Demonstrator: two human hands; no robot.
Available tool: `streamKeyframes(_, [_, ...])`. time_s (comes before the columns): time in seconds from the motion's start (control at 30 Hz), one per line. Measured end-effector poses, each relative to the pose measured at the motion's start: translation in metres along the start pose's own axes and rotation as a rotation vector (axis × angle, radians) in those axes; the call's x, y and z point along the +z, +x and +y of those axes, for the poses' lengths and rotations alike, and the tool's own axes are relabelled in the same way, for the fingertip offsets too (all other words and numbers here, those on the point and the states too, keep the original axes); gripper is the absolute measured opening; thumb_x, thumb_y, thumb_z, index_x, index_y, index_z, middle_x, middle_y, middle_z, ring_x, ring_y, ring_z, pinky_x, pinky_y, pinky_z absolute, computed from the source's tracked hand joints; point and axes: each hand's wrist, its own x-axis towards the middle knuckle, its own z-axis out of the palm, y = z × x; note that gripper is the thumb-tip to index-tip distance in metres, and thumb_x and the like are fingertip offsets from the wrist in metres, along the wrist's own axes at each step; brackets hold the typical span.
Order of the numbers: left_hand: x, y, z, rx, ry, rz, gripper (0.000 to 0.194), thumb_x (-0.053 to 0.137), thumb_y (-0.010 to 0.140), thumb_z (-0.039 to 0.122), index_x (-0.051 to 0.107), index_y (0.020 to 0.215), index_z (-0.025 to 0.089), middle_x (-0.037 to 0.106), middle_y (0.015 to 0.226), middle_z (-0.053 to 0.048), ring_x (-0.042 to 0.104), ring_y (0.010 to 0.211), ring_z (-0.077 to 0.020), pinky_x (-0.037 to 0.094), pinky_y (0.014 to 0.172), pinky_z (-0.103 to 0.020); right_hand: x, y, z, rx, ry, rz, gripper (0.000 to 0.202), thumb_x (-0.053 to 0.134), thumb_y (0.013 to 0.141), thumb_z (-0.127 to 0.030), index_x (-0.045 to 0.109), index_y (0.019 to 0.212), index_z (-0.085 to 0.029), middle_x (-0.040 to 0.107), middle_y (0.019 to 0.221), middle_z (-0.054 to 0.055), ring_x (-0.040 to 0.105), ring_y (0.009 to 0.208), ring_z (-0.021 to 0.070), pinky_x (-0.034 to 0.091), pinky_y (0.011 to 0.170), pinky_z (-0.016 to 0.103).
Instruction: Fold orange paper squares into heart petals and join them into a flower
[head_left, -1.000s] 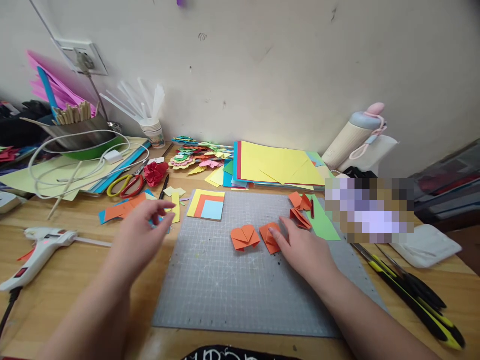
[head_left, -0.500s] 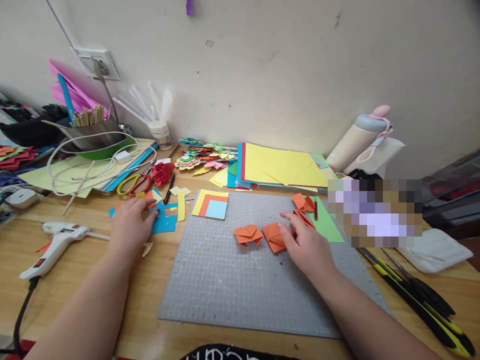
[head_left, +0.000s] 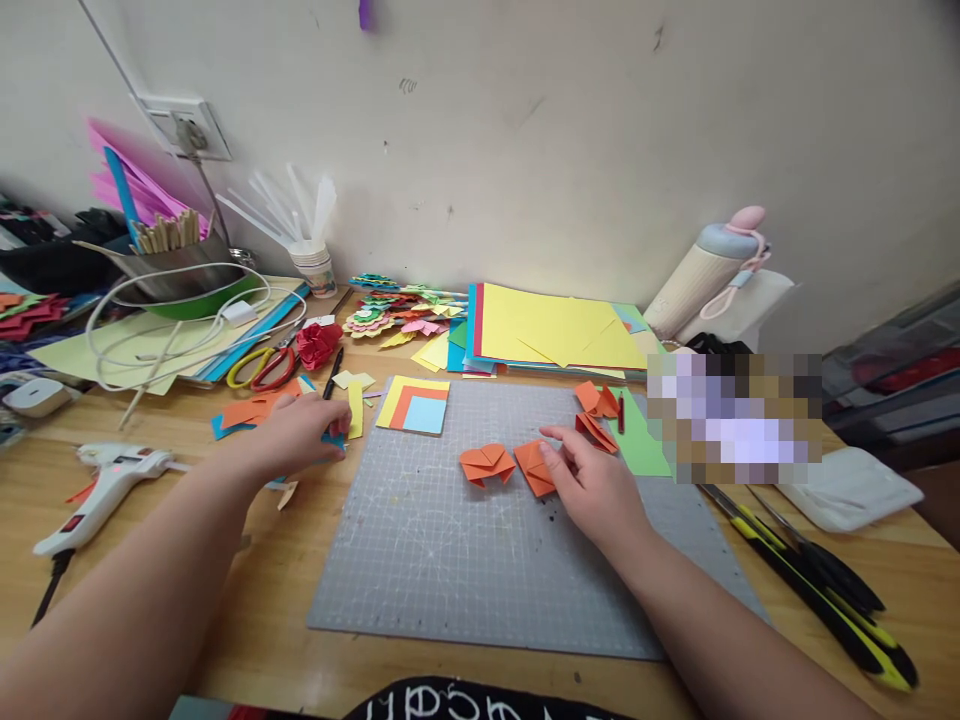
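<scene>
My left hand (head_left: 304,432) reaches across the paper scraps left of the cutting mat, its fingers curled round a blue paper piece (head_left: 334,440). Most of that paper is hidden beneath the hand. Over the mat, my right hand (head_left: 600,490) has its fingers apart, with thumb and forefinger at the edge of a folded orange paper square (head_left: 532,468). Another folded orange paper piece (head_left: 486,464) sits just left of it. Two more orange folded pieces (head_left: 597,398) lie beyond the right hand, beside a dark red pencil stub (head_left: 621,412).
The grey cutting mat (head_left: 420,570) carries stacked yellow, orange and blue squares (head_left: 424,412). A glue gun (head_left: 112,490) lies left, scissors (head_left: 262,368) behind the scraps. A paper stack (head_left: 555,325) stands against the wall. Black-and-yellow tweezers or cutter (head_left: 817,590) lie right.
My left hand has moved right over the blue paper, uncovering orange scraps on the left. My right hand stays at the orange square. The view has shifted slightly.
</scene>
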Motion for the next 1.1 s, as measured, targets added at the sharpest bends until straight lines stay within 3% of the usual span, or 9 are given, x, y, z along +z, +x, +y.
streamKeyframes(0.13, [-0.005,-0.003,-0.005,-0.007,0.027,-0.006,0.036,0.066,0.064,0.043,0.064,0.096,0.027,0.066,0.103,-0.005,0.053,0.105,-0.0324,0.035,0.082,-0.040,0.001,0.000,0.000,-0.013,0.013,-0.007,0.036,0.041,0.092,-0.046,0.063,0.109,-0.022,0.061,0.065,-0.001,0.059,0.062,0.0179,0.038,0.055,0.028])
streamKeyframes(0.23, [-0.006,-0.004,-0.012,-0.039,0.048,-0.008,0.038,0.069,0.059,0.044,0.067,0.092,0.025,0.062,0.108,-0.009,0.050,0.109,-0.0366,0.034,0.083,-0.043,0.001,0.000,0.000,-0.021,0.022,-0.011,0.037,0.041,0.092,-0.046,0.064,0.108,-0.021,0.062,0.064,-0.001,0.059,0.062,0.0182,0.038,0.055,0.028])
streamKeyframes(0.4, [-0.005,0.002,-0.014,-0.019,0.015,-0.057,0.025,0.069,0.056,0.038,0.065,0.077,0.024,0.068,0.091,-0.005,0.057,0.097,-0.0325,0.035,0.081,-0.040,0.000,0.000,-0.001,-0.021,0.039,-0.004,0.036,0.042,0.092,-0.046,0.065,0.106,-0.021,0.063,0.063,0.000,0.058,0.059,0.0180,0.037,0.054,0.027])
streamKeyframes(0.5, [-0.004,0.005,-0.013,-0.004,-0.027,-0.050,0.030,0.068,0.058,0.034,0.066,0.087,0.029,0.071,0.087,0.000,0.060,0.091,-0.0284,0.034,0.086,-0.039,0.000,0.000,-0.001,-0.014,0.049,0.017,0.036,0.042,0.092,-0.045,0.065,0.105,-0.021,0.062,0.061,0.000,0.057,0.056,0.0180,0.035,0.051,0.027])
streamKeyframes(0.6, [-0.009,0.005,-0.015,-0.023,-0.065,0.021,0.027,0.063,0.066,0.036,0.068,0.092,0.029,0.072,0.093,-0.001,0.060,0.093,-0.0278,0.033,0.089,-0.040,-0.001,-0.001,-0.002,-0.015,0.064,0.037,0.035,0.041,0.092,-0.044,0.065,0.105,-0.021,0.063,0.061,0.000,0.056,0.054,0.0178,0.035,0.050,0.027])
streamKeyframes(0.73, [-0.021,-0.002,-0.019,-0.094,-0.146,0.125,0.024,0.055,0.075,0.040,0.070,0.081,0.023,0.072,0.085,-0.002,0.060,0.086,-0.0251,0.039,0.082,-0.035,-0.003,-0.001,-0.003,-0.020,0.089,0.049,0.034,0.042,0.092,-0.042,0.065,0.103,-0.021,0.063,0.061,0.001,0.057,0.054,0.0181,0.037,0.050,0.028])
streamKeyframes(0.9, [-0.034,-0.020,-0.024,-0.191,-0.315,0.248,0.033,0.052,0.081,0.042,0.065,0.103,0.022,0.071,0.100,0.001,0.060,0.085,-0.0199,0.044,0.077,-0.028,-0.002,0.000,-0.003,-0.013,0.120,0.041,0.033,0.042,0.092,-0.043,0.065,0.102,-0.021,0.064,0.062,0.000,0.059,0.057,0.0184,0.039,0.052,0.028])
streamKeyframes(1.1, [-0.034,-0.026,-0.022,-0.320,-0.403,0.353,0.035,0.046,0.086,0.038,0.060,0.110,0.017,0.068,0.085,0.001,0.057,0.072,-0.0157,0.045,0.063,-0.023,0.000,-0.001,0.000,-0.010,0.149,0.038,0.033,0.043,0.092,-0.042,0.066,0.102,-0.021,0.065,0.065,0.001,0.060,0.059,0.0185,0.043,0.055,0.029])
